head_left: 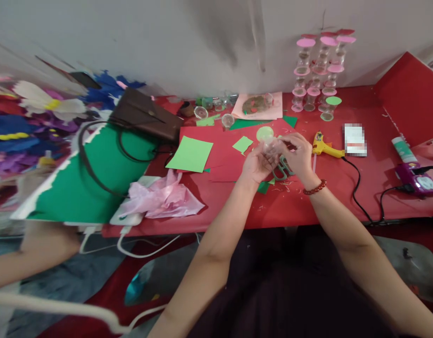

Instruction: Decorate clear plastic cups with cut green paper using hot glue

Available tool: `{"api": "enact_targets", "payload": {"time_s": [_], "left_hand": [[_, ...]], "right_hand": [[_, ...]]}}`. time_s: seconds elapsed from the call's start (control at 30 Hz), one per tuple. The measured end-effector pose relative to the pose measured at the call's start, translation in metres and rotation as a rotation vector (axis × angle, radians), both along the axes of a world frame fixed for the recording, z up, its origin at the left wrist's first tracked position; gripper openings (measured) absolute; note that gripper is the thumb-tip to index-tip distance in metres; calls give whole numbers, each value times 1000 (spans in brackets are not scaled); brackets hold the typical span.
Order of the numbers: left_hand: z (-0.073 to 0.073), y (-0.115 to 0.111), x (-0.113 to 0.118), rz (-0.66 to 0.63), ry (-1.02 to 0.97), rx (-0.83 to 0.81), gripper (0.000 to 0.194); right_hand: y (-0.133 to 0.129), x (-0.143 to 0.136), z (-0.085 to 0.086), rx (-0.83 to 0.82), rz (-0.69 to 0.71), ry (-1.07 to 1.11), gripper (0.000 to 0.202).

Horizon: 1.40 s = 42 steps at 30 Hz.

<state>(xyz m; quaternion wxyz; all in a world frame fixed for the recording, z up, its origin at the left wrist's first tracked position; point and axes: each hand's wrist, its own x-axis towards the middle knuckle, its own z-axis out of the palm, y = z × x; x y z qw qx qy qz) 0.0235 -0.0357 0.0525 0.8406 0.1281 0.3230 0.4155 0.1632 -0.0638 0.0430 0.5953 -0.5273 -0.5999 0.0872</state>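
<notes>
My left hand is wrapped around a small clear plastic cup, tilted, with a pale green paper disc at its far end. My right hand, with a red bead bracelet at its wrist, is closed in a pinch at the cup's right side. What those fingertips hold is blurred. Under the hands, scissors with green handles lie partly hidden on red paper. A yellow glue gun lies just right of my right hand.
Pairs of clear cups with pink discs stand stacked by the wall. Left are light green paper, a pink plastic bag and a brown bag. The glue gun's cord runs to a purple power socket. Another person's arm shows at left.
</notes>
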Motion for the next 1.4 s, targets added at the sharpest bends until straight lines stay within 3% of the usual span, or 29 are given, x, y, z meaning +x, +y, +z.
{"api": "enact_targets", "payload": {"time_s": [0.2,0.57,0.9,1.2,1.4], "left_hand": [[5,-2,0,24,5,16,33],[1,-3,5,83,12,56,32],[6,-6,6,132,-14,36,25],[0,-6,7,147,13,92,20],[3,-9,6,106,-27,117,26]], "right_hand": [[-3,-5,-4,22,-37,-62,15],[-2,-11,-7,-15,-91,26,17],[-2,-6,-1,-4,65,122,13],[-1,-11,-4,-1,19,170,14],[5,-9,-12,-53,11,290,10]]}}
